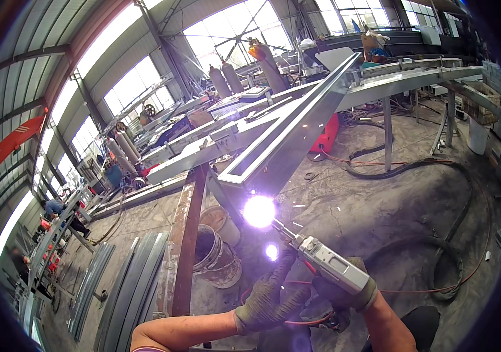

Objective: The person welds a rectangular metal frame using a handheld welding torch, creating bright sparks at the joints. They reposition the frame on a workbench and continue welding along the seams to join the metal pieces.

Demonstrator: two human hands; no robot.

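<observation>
My right hand (353,291), in a dark work glove, is closed around the grip of a silver handheld welding gun (333,264). A bright white-violet glare (260,211) burns at its nozzle, against the near lower end of a long metal frame (285,141), and hides the contact point. My left hand (268,302), also gloved, is beside and below the gun's front. Its fingers are spread, one reaching up toward the gun's neck; whether that one touches the gun is unclear. Part of my right hand is behind the gun body.
A rusty steel beam (181,246) and two dirty buckets (218,267) stand left of the glare. Grey metal profiles (133,287) lie on the floor at left. Hoses (467,199) loop across the right floor near a red machine (325,138). Another person (57,207) bends at far left.
</observation>
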